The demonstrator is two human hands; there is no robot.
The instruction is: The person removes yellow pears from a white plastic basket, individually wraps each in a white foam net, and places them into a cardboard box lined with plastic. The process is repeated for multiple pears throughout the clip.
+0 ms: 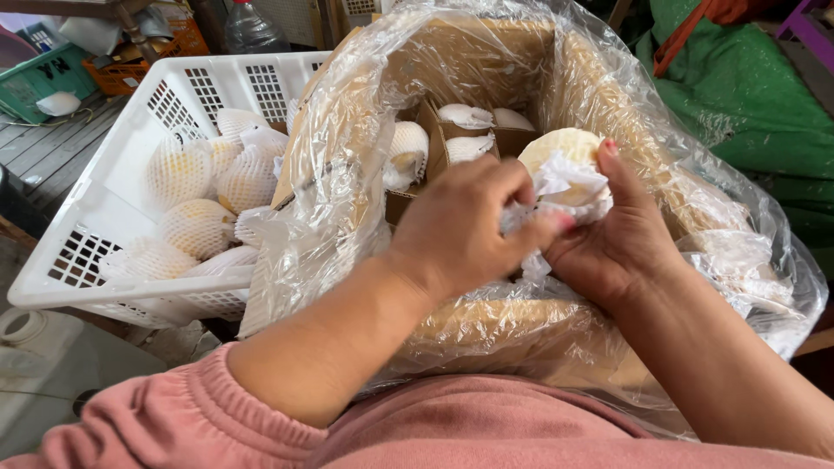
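Far left, on grey wooden planks: a green plastic basket and an orange plastic crate, small and partly cut off. Next, a white perforated plastic crate, loaded with round pale-yellow fruits in white foam net sleeves. Behind its far rim, a clear plastic bottle.

Centre: a brown cardboard box lined with a clear plastic bag, liner crumpled over the rim and touching the white crate's right side. Inside, brown cardboard dividers, with more net-sleeved fruits sitting in the cells at the back.

Above the box's open middle, both hands close together. Left hand, in a pink sleeve, fingers curled and pinched on a white foam net sleeve. Just right of it, touching, right hand cupped under a round pale-yellow fruit, thumb with a red-painted nail raised along its side; the foam net bunched around the fruit's lower half, the top bare. Fruit held over the box, just above the dividers, not resting in any cell.

Far right, beyond the box: green cloth with an orange strap lying across it.
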